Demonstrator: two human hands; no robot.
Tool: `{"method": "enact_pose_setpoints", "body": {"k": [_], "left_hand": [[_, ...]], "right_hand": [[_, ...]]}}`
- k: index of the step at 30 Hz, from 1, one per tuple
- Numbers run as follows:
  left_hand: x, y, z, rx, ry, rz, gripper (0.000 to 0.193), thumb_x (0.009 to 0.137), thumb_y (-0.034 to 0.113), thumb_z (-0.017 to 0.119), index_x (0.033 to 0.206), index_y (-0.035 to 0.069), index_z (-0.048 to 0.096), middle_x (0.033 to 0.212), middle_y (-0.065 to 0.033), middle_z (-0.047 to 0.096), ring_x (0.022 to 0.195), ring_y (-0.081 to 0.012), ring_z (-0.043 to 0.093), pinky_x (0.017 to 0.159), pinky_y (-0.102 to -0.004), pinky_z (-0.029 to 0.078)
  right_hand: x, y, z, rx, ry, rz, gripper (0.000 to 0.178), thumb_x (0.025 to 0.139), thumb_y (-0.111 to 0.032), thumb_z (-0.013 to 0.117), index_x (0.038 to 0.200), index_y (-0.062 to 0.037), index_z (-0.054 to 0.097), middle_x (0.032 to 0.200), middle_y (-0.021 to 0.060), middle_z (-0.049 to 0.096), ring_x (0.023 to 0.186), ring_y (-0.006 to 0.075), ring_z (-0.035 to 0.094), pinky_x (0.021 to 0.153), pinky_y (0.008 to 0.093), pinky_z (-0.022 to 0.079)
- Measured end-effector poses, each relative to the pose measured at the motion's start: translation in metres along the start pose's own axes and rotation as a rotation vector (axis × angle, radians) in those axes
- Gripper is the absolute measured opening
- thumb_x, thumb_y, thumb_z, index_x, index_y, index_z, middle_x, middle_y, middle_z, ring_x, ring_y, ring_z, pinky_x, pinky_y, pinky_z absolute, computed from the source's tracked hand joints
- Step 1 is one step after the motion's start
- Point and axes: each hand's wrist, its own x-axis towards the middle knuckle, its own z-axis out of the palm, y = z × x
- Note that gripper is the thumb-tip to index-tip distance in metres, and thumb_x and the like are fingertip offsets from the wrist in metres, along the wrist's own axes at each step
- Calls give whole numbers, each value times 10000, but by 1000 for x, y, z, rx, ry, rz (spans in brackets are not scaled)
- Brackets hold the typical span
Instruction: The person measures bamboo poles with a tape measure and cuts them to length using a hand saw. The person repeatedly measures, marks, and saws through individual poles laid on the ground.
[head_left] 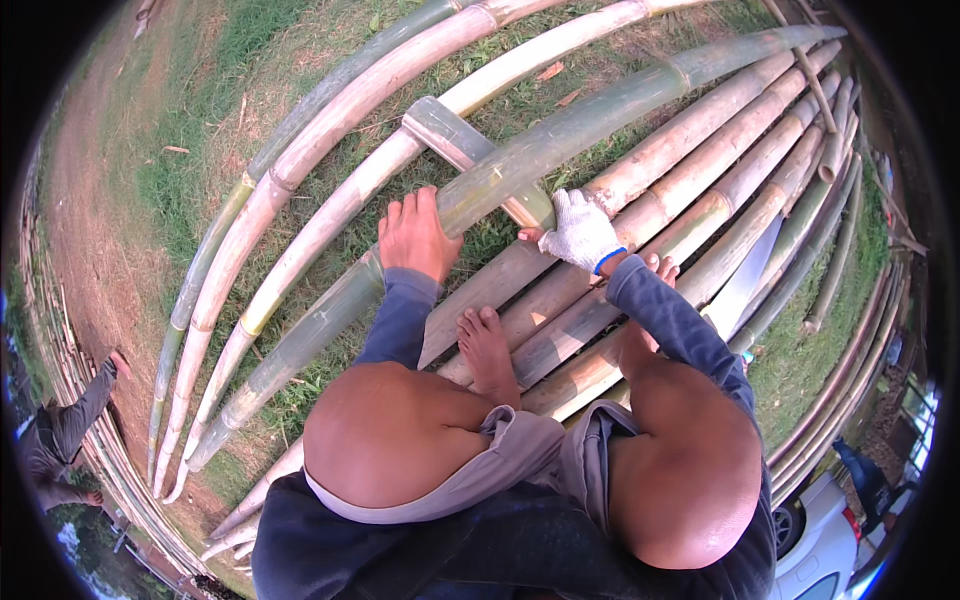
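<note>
A thick green bamboo pole (580, 135) runs diagonally from the lower left to the upper right. My bare left hand (420, 237) is closed over it, fingers across its top. A short piece of bamboo (450, 132) passes crosswise beneath this pole, its far end by a paler pole (350, 190). My right hand (580, 232), in a white knitted glove, grips the near end of the short piece. Its fingertips underneath are partly hidden. My bare feet (487, 350) rest on several tan bamboo poles (690, 185) lying side by side.
More long poles (235, 235) curve along the left over grass. A flat, pale, blade-like strip (745, 275) lies among poles on the right. Thin sticks (815, 90) cross the poles at the upper right. Another person (65, 430) is at far left; a white car (815, 540) stands lower right.
</note>
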Motion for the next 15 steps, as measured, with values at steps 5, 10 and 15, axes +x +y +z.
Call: {"method": "enact_pose_setpoints", "body": {"k": [5,10,15], "left_hand": [[5,0,2,24,-36,-14,716,726,316,914,1355,132,625,1216,-91,704,1168,-316,648,997,-450,514],[3,-1,3,71,-59,-25,731,730,353,916,1360,127,624,1209,-95,702,1152,-327,653,987,-462,513],[-3,2,1,79,-60,9,742,746,419,899,1366,124,618,1199,-105,703,1149,-336,658,983,-474,511]], "right_hand": [[-2,-11,26,175,35,81,973,806,-810,752,1277,26,585,1170,279,647,1115,468,676,953,532,561],[-9,-12,38,211,193,17,902,753,-742,842,1166,18,586,1115,255,638,1044,464,677,878,520,581],[-15,-3,37,232,153,-34,917,735,-740,853,1185,14,589,1131,255,640,1048,457,678,891,520,581]]}}
